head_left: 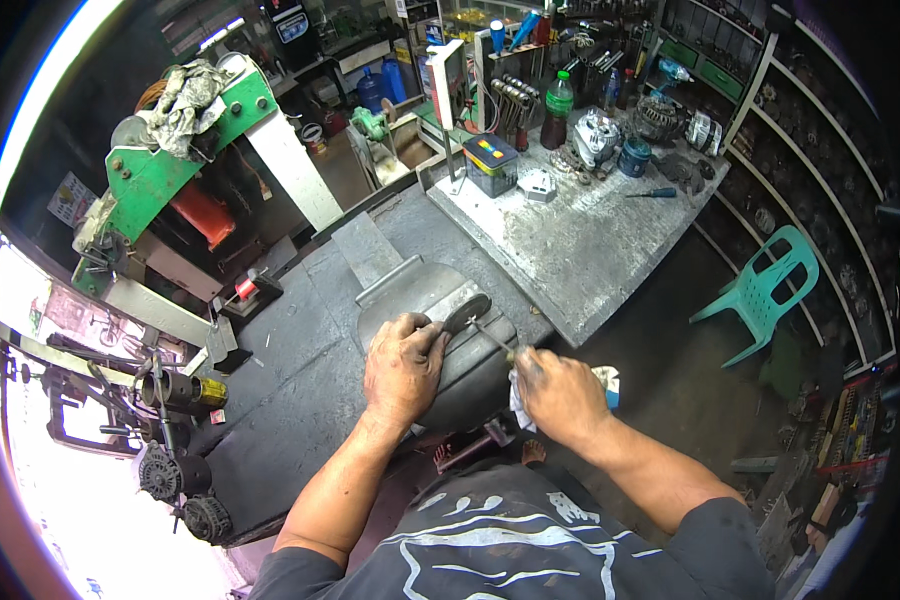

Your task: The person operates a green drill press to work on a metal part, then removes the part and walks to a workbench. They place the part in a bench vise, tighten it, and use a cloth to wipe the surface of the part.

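Observation:
My left hand presses a dark round metal part against a rounded grey metal block on the dark workbench. My right hand is wrapped round the end of a thin-shafted metal tool, perhaps a screwdriver; the fingers cover most of its handle. The shaft slants up and left, its tip at the round part. Just under my right hand shows a whitish cloth.
A grey-topped table at the right bears a battery, a bottle, an alternator and a blue screwdriver. A teal plastic chair stands beyond. A green press frame is at the left, with a yellow can lower down.

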`<action>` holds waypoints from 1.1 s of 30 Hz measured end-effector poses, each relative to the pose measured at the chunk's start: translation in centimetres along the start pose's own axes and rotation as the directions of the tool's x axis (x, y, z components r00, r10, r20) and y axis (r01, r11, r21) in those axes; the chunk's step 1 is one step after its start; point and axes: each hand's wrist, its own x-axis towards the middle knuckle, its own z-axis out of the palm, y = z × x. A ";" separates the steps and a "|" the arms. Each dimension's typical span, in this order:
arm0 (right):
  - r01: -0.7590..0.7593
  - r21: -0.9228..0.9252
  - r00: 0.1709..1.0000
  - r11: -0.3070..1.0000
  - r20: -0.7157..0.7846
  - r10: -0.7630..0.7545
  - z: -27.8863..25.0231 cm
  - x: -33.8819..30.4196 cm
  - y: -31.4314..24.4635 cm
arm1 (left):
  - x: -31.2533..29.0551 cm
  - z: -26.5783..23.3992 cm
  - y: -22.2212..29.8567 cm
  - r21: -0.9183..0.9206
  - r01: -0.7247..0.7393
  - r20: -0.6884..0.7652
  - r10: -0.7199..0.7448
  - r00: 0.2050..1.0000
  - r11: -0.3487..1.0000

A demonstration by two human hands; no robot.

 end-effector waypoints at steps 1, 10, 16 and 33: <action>-0.060 -0.025 0.997 0.998 0.040 0.061 -0.2 0.1 -0.5 | -0.1 0.0 0.0 0.005 0.006 0.014 -0.006 1.000 1.000; -0.146 -0.002 0.989 0.989 -0.012 0.146 0.8 -0.8 -1.8 | -0.3 0.0 -0.5 -0.057 -0.001 0.010 0.002 1.000 0.998; -0.198 -0.026 0.980 0.980 -0.029 0.197 1.8 -0.1 -3.3 | -0.2 -0.2 -1.2 -0.086 0.017 0.059 -0.012 0.998 0.996; -0.186 -0.052 0.965 0.981 -0.199 0.173 1.2 0.5 -5.6 | -0.1 -0.5 -2.1 -0.165 -0.042 0.028 0.048 0.998 0.985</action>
